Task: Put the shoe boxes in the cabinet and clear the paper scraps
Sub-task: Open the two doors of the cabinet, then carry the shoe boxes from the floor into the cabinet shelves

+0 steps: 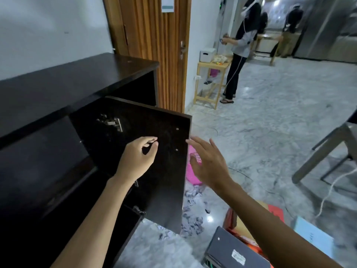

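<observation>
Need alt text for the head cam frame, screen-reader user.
Two bare hands reach at an open dark cabinet door: the left hand curled in front of its inner face, the right hand open, fingers spread, by its free edge. Paper scraps, a pink basket and shoe boxes lie on the marble floor below.

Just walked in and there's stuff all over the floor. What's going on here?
A person stands at the dark wooden cabinet, whose door is swung open. Their left hand, fingers curled, is in front of the door's inner face; the right hand is open by its free edge. Neither holds anything. The black shoe box, pale blue box and grey paper scraps lie on the marble floor, not yet put away.
</observation>
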`<state>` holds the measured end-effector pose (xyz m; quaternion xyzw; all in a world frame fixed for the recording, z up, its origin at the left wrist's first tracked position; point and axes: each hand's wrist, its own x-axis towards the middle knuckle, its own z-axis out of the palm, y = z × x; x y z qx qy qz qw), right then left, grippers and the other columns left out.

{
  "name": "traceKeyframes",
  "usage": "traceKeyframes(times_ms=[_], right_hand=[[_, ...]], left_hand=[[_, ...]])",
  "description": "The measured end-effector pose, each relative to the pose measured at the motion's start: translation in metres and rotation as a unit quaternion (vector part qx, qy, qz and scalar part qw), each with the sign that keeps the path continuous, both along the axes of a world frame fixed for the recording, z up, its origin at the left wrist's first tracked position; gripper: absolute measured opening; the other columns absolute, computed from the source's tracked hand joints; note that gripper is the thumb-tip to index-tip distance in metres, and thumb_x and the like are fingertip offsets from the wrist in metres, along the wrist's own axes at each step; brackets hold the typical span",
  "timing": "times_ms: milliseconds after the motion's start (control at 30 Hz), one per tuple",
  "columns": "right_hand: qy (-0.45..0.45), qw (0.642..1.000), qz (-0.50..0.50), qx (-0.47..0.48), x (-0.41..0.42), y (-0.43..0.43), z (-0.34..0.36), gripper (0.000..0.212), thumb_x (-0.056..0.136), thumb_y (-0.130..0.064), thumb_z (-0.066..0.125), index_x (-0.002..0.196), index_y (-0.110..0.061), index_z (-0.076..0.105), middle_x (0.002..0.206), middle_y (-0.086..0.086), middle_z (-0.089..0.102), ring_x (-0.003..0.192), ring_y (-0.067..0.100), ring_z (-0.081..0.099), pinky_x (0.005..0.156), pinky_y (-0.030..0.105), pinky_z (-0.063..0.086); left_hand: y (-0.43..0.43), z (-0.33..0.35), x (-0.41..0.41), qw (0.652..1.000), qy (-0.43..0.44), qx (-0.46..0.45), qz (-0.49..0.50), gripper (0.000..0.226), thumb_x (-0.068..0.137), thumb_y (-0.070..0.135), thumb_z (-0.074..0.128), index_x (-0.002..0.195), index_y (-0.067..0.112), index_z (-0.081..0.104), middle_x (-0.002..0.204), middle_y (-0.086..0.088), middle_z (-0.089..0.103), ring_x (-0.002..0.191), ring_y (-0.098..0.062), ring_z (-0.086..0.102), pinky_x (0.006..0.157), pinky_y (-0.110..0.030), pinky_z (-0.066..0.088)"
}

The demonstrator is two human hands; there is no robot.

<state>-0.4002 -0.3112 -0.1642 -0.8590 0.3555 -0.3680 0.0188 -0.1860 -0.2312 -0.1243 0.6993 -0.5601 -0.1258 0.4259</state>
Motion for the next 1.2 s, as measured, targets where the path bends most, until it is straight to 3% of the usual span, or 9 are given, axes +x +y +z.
traceKeyframes(times_ms=[167,333,467,533,667,767,867,1000,1200], right_hand=[[-0.094,0.977,-0.069,0.180,-0.093,0.040,-0.059,0.029,0.088,-0.018,0.055,0.112,-0.016,0.070,0.116,0.002,0.067,0.104,0.021,0.065,0.083,0.043,0.056],[-0.119,0.935,-0.132,0.306,-0.188,0.085,-0.113,0.022,0.089,-0.013,0.058,0.106,-0.016,0.072,0.108,0.003,0.070,0.094,0.025,0.066,0.083,0.044,0.055],[-0.123,0.876,-0.186,0.427,-0.260,0.111,-0.163,0.021,0.093,-0.012,0.059,0.106,-0.023,0.071,0.110,-0.003,0.069,0.099,0.014,0.063,0.090,0.031,0.049],[-0.136,0.844,-0.213,0.474,-0.289,0.121,-0.198,0.019,0.094,-0.015,0.058,0.108,-0.021,0.071,0.104,-0.005,0.067,0.096,0.012,0.062,0.086,0.028,0.048],[-0.153,0.792,-0.264,0.528,-0.330,0.137,-0.278,0.021,0.094,-0.021,0.057,0.111,-0.022,0.070,0.097,0.001,0.070,0.090,0.020,0.063,0.079,0.034,0.050],[-0.173,0.747,-0.318,0.557,-0.346,0.141,-0.349,0.029,0.093,-0.025,0.059,0.120,-0.017,0.067,0.111,0.004,0.070,0.097,0.023,0.064,0.086,0.034,0.050],[-0.202,0.715,-0.346,0.573,-0.354,0.141,-0.431,0.035,0.095,-0.024,0.057,0.128,-0.014,0.061,0.116,0.004,0.064,0.100,0.024,0.061,0.085,0.031,0.047],[-0.178,0.723,-0.381,0.547,-0.360,0.128,-0.546,0.051,0.094,-0.033,0.059,0.140,-0.012,0.049,0.139,0.016,0.051,0.126,0.030,0.050,0.101,0.036,0.041],[-0.139,0.755,-0.431,0.474,-0.376,0.106,-0.667,0.077,0.084,-0.046,0.066,0.147,-0.018,0.032,0.146,0.015,0.039,0.138,0.033,0.036,0.111,0.043,0.034]], left_hand=[[0.012,-0.063,-0.086,0.984,0.094,0.114,-0.104,0.022,0.095,0.024,0.061,0.114,0.021,0.071,0.107,0.010,0.069,0.085,0.010,0.062,0.069,-0.002,0.045],[0.038,-0.107,-0.180,0.951,0.136,0.221,-0.167,0.025,0.097,0.025,0.058,0.118,0.016,0.069,0.109,0.009,0.064,0.098,-0.005,0.060,0.071,0.001,0.040],[0.053,-0.164,-0.247,0.930,0.137,0.280,-0.193,0.012,0.096,0.032,0.053,0.089,0.023,0.057,0.088,-0.005,0.061,0.083,-0.025,0.066,0.088,-0.044,0.051],[0.060,-0.203,-0.272,0.915,0.170,0.319,-0.179,0.013,0.092,0.036,0.054,0.085,0.025,0.055,0.087,-0.006,0.062,0.078,-0.021,0.062,0.085,-0.049,0.052],[0.063,-0.290,-0.310,0.887,0.215,0.383,-0.143,0.023,0.095,0.029,0.061,0.116,0.021,0.066,0.124,-0.005,0.065,0.107,-0.021,0.063,0.089,-0.033,0.052],[0.056,-0.361,-0.326,0.885,0.212,0.399,-0.114,0.029,0.094,0.025,0.062,0.122,0.017,0.063,0.116,0.002,0.061,0.100,-0.017,0.060,0.071,-0.018,0.048],[0.042,-0.449,-0.329,0.890,0.182,0.406,-0.101,0.042,0.094,0.033,0.062,0.133,0.019,0.055,0.117,0.002,0.061,0.102,-0.019,0.059,0.081,-0.026,0.043],[0.024,-0.572,-0.328,0.912,0.138,0.383,-0.058,0.064,0.092,0.041,0.062,0.146,0.017,0.037,0.145,-0.008,0.048,0.127,-0.026,0.051,0.095,-0.031,0.040],[-0.009,-0.715,-0.301,0.928,0.178,0.326,-0.005,0.056,0.087,0.050,0.064,0.129,0.015,0.055,0.130,-0.006,0.061,0.112,-0.026,0.059,0.087,-0.031,0.042]])
